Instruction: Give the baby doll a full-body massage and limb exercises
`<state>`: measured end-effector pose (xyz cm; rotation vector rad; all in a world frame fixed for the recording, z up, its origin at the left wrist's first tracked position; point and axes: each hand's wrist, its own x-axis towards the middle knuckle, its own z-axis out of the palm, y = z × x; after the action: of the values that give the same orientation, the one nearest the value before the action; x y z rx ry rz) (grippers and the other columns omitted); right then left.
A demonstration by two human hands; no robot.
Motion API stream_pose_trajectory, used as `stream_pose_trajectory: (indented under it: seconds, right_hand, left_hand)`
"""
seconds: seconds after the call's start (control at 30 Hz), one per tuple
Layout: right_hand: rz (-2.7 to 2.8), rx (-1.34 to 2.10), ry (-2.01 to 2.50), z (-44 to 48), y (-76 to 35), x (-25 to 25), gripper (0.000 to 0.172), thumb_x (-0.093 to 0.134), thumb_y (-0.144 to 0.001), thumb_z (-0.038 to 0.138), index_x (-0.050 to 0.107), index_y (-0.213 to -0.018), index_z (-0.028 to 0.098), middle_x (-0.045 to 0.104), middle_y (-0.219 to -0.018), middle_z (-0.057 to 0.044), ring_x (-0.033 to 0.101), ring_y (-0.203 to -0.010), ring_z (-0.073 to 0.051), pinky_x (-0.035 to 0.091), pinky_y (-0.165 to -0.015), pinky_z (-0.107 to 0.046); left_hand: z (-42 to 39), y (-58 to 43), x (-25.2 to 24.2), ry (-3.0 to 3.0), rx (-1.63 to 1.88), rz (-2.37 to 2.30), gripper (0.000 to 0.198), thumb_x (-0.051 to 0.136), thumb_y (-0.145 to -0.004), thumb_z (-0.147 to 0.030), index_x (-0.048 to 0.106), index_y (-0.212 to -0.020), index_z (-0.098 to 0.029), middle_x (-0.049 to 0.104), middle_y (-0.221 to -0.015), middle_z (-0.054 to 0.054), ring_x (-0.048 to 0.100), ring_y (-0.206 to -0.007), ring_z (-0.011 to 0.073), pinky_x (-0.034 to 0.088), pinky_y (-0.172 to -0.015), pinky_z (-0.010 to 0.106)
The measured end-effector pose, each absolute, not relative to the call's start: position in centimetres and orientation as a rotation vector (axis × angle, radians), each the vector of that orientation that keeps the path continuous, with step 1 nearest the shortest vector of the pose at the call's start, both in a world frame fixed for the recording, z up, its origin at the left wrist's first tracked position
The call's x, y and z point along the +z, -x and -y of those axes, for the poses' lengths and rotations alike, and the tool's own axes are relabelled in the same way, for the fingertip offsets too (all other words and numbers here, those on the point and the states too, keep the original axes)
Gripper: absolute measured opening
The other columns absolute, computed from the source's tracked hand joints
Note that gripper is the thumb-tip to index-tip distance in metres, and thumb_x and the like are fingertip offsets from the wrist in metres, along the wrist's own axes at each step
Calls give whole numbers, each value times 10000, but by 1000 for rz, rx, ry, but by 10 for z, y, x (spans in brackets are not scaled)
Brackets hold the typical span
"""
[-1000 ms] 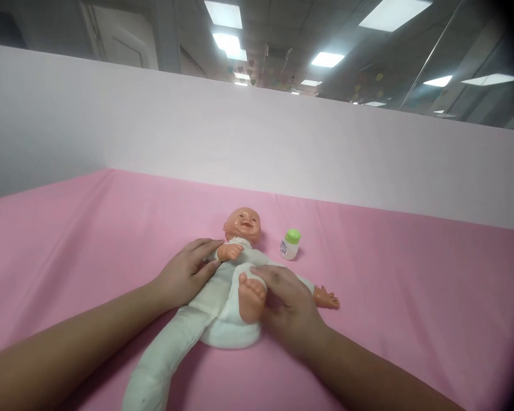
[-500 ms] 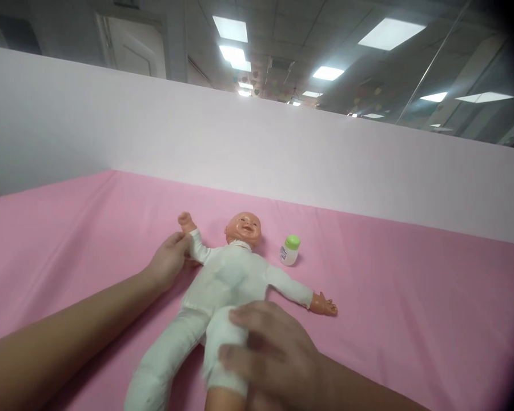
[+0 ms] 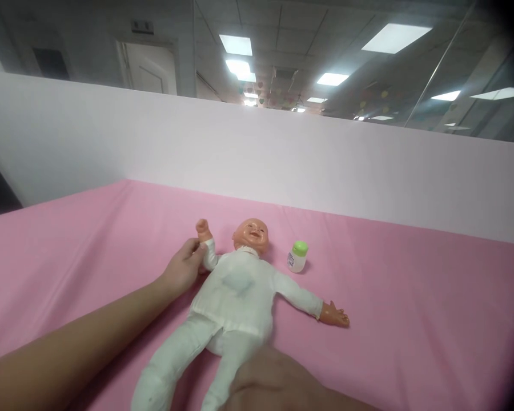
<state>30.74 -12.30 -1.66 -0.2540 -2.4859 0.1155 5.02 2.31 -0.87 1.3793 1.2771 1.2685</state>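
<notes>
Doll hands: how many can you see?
2. One peach plastic doll hand pokes up above the left hand gripping its white-sleeved arm; the other doll hand lies on the pink sheet.

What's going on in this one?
A person is handling a doll in a white suit that lies face up on a pink sheet. The left hand grips the doll's raised arm near the wrist. The right hand rests at the doll's leg at the bottom edge, blurred, so its grip is unclear. A small bottle with a green cap stands on the sheet beside the doll's head, untouched.
</notes>
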Motion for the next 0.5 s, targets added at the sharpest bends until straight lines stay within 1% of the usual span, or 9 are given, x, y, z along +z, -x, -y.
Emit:
stream_pose_trajectory:
  seconds: [0.13,0.17,0.23,0.3,0.33,0.37,0.4,0.47,0.5]
  right_hand:
    - [2412,40,309,127,-302,-18,177,578,-1057,388,641,-1058,223,773,-884,53,708,-880,-67,545,-835,-154]
    - [2385,-10,323,128,-299,-24,176,564,-1064,378,648,-1072,223,778,-915,56,705,-888,-65,548,-835,-155]
    - [2327,-190,337,127,-293,-39,184,570,-1060,374,665,-1121,229,777,-1109,46,694,-1043,-96,554,-928,-205]
    - [2320,-395,306,124,-286,-59,195,606,-1037,394,678,-1147,251,690,-1356,41,601,-1288,-174,516,-1094,-339]
    - [2327,-466,277,122,-283,-69,180,622,-1025,402,688,-1121,266,655,-1409,52,539,-1371,-209,471,-1160,-419]
    - [2338,-497,242,120,-281,-78,149,629,-1019,395,697,-1074,273,669,-1382,65,518,-1394,-215,423,-1205,-472]
    - [2350,-492,222,118,-279,-85,120,628,-1020,368,700,-1019,273,709,-1299,73,541,-1366,-200,374,-1238,-499]
    - [2338,-413,196,116,-276,-90,162,599,-1032,302,687,-903,258,766,-1029,82,650,-1176,-134,310,-1278,-463]
    - [2326,-356,193,116,-277,-87,189,588,-1035,277,674,-868,252,759,-916,89,682,-1066,-109,301,-1283,-424]
  left_hand:
    - [-9,-57,-1,-1921,1083,-1385,425,487,-988,-587,617,-1238,-269,722,-1051,33,676,-962,267,519,-849,391]
    - [-7,-58,1,-2000,1040,-1396,425,471,-999,-574,611,-1263,-272,715,-1079,34,669,-971,265,508,-861,390]
    - [-4,-61,6,-2095,985,-1420,427,449,-1015,-554,602,-1284,-261,703,-1097,41,659,-956,257,499,-862,385]
    - [-3,-62,7,-2146,959,-1443,436,437,-1024,-545,590,-1309,-253,695,-1127,51,651,-975,256,498,-860,380]
    - [-3,-62,7,-2177,958,-1444,441,436,-1026,-544,586,-1321,-253,691,-1157,57,647,-1007,261,498,-870,381]
    - [-4,-62,6,-2223,953,-1433,443,441,-1026,-540,584,-1333,-255,687,-1193,63,641,-1049,269,497,-890,385]
    - [-4,-62,5,-2284,946,-1411,444,448,-1026,-533,581,-1348,-257,679,-1233,69,631,-1097,277,494,-918,393]
    - [-5,-62,2,-2423,925,-1360,448,455,-1030,-502,563,-1392,-259,653,-1318,83,602,-1191,291,476,-991,413]
    - [-6,-62,0,-2488,911,-1348,458,452,-1035,-483,545,-1423,-257,636,-1359,90,587,-1228,296,464,-1025,424]
